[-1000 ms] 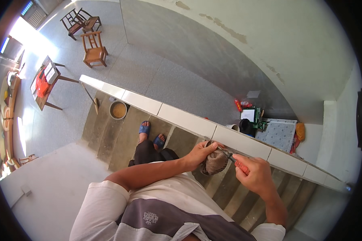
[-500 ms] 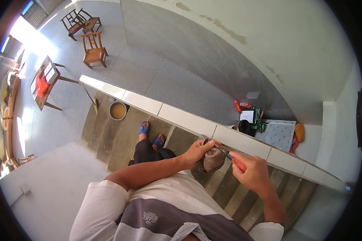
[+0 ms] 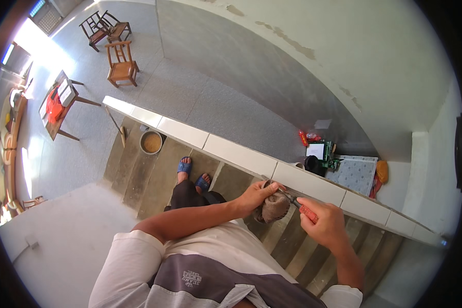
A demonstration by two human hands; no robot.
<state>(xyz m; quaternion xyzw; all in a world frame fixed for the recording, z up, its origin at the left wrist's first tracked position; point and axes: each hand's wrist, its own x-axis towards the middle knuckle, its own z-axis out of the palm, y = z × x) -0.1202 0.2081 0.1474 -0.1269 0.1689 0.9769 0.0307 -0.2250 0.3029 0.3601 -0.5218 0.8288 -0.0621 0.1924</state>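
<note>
My left hand is closed on the upper edge of a brown, rounded piece that looks like a knitted or woven shoe with dark stitches along its rim. My right hand grips a red-handled tool whose dark metal end reaches to the piece, near my left fingertips. Its exact kind is too small to tell. Part of the tip is hidden by the fingers. Both hands are in front of my body, over the stairs.
A white-tiled ledge runs past my hands beside the steps. A metal pot with yellowish contents stands on a step near my blue slippers. Beyond are a wooden chair, a table and boxes.
The brown piece has turned slightly in my left hand, showing more of its rounded side. My right hand and the tool have shifted a little right and down.
</note>
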